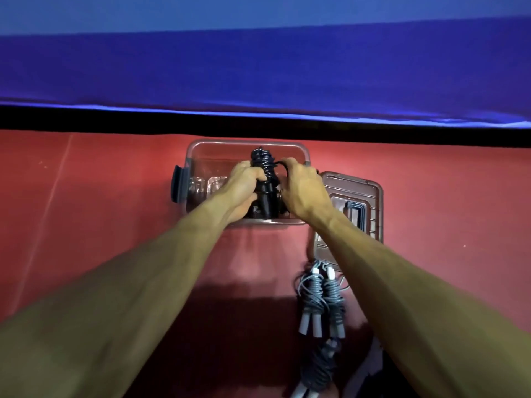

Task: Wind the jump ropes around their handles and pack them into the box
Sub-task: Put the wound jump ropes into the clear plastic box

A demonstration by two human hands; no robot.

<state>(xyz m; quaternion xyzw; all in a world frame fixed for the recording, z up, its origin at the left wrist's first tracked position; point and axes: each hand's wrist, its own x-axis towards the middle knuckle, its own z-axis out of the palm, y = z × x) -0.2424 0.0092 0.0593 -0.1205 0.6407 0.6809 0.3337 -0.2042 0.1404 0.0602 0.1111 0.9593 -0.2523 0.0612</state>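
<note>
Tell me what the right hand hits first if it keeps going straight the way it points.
The right hand points away over the box; it would likely meet the box's far wall first, though depth is unclear.

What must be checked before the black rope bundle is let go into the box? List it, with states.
1. Both hands hold the black jump rope bundle: left hand and right hand curled round it. Ok.
2. Bundle sits over the clear box. Ok.
3. Winding tight: a loop sticks out by the right fingers. Not ok.
4. Lid off, lying right of the box. Ok.
5. Grey wound rope waiting on the red surface. Ok.
6. Bundle resting on the box floor: cannot tell.
</note>
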